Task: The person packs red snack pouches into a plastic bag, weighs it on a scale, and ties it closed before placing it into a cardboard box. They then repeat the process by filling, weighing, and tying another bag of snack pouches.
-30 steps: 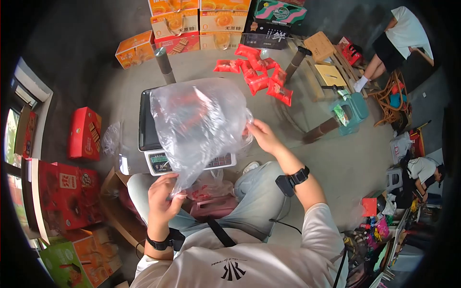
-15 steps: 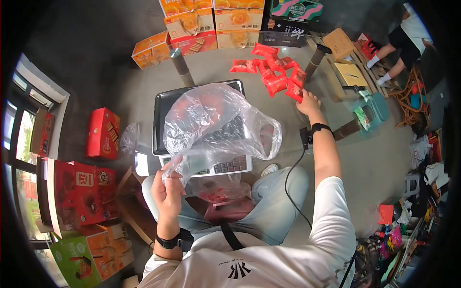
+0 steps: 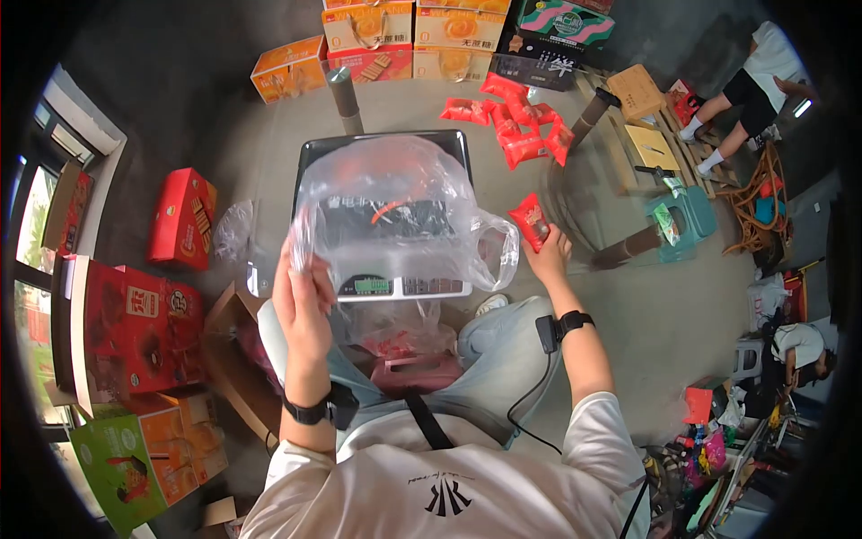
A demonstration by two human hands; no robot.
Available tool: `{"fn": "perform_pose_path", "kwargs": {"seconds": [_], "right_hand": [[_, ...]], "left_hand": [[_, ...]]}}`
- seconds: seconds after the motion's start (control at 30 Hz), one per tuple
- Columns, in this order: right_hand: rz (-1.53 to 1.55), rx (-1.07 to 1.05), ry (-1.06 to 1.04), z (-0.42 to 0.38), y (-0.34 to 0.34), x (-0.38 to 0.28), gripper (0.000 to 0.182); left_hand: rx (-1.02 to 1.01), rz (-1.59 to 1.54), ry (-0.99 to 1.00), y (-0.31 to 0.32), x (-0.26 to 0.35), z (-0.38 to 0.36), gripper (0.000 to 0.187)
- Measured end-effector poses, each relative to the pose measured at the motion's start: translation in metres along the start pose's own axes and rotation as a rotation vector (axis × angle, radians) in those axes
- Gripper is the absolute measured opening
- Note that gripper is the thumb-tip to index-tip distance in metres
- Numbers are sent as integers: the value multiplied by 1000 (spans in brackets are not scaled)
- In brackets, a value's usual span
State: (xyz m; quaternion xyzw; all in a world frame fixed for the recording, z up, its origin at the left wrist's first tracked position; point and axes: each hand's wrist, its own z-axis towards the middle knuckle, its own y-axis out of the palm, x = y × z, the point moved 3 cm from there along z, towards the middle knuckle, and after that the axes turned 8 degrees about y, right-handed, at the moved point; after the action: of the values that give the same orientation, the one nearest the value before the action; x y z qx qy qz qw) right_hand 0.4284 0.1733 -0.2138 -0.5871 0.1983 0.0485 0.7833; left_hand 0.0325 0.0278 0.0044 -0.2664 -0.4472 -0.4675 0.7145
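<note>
My left hand [image 3: 307, 292] pinches the near left edge of a clear plastic bag [image 3: 395, 175], which spreads over a digital scale [image 3: 436, 287] with a black tray. Through the film, blurred red shapes show near the top of the bag. To the right of the bag's loop handle, my right hand [image 3: 549, 256] grips a small red packet [image 3: 530, 222] by its lower end, raised above the glass table. Beyond it, several similar red packets [image 3: 523, 149] lie in a loose pile on the glass.
The glass table [image 3: 269, 144] has metal posts, one post [image 3: 344, 101] behind the scale. Orange cartons [image 3: 368, 27] stack up at the back. Red boxes [image 3: 184, 218] stand at left. A teal basket [image 3: 696, 220] and a person [image 3: 750, 94] are at right.
My right hand has drawn back from the pile toward the bag with one red packet. My left hand has lifted the bag's edge, and the scale's display shows more clearly.
</note>
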Motion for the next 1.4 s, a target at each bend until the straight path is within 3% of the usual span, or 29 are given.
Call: {"fn": "perform_pose_path", "kwargs": {"seconds": [0.1,0.17,0.2,0.27,0.3,0.37,0.4,0.5,0.67,0.73,0.77,0.8,0.9,0.93,1.0,1.03,1.17,1.2,1.27,1.3,1.33,1.4], "right_hand": [[144,-63,157,-29,-9,-11,65],[1356,-416,536,-44,-8,-17,64],[1348,-421,535,-54,-31,-34,64],[2143,-675,512,-84,-91,-91,62],[2141,-647,517,-92,-103,-100,62],[2534,-1130,25,-107,-131,-129,59],[2535,-1106,21,-109,-141,-137,59],[2546,-1452,-245,-115,-160,-165,52],[2118,-1295,-380,-110,-183,-212,55],[1645,-926,-126,-105,-177,-223,73],[1553,-845,-114,-104,-186,-238,61],[1261,-760,-261,-101,-179,-241,53],[546,-156,-712,-99,-172,-262,54],[546,-156,-722,-98,-164,-264,54],[557,-315,-568,-91,-145,-267,53],[502,-285,-567,-88,-140,-271,50],[376,-207,-483,-68,-118,-291,53],[379,-208,-486,-61,-113,-297,53],[261,-174,-393,-48,-100,-305,57],[289,-60,-397,-46,-93,-307,64],[291,-56,-399,-41,-81,-305,64],[286,169,-544,-29,-69,-307,58]], "left_hand": [[-45,-161,-37,-7,6,20,38],[-75,-322,-84,2,30,33,36],[-68,-324,-88,0,32,35,36],[-90,-392,-125,-2,30,37,35],[-59,-363,-124,-2,29,35,34],[-57,-382,-150,-3,23,28,34],[-31,-385,-168,-4,20,24,34],[-58,-374,-192,0,20,13,32],[-186,-253,-184,7,26,-5,29],[-233,-192,-188,4,27,-10,36],[-232,-217,-159,3,26,-10,39],[-233,-244,-131,3,25,-11,44],[-170,-232,-27,1,26,-8,49],[-162,-232,-21,-2,28,-6,49],[-358,-118,-108,-6,31,-3,43],[-369,115,80,-8,23,-2,42],[-459,215,57,-5,31,1,40],[-456,218,58,-6,27,1,40],[-307,312,288,-9,21,3,39],[-307,313,294,-9,14,3,39],[-241,243,235,-12,5,4,40],[-171,113,71,-19,-3,6,42]]}}
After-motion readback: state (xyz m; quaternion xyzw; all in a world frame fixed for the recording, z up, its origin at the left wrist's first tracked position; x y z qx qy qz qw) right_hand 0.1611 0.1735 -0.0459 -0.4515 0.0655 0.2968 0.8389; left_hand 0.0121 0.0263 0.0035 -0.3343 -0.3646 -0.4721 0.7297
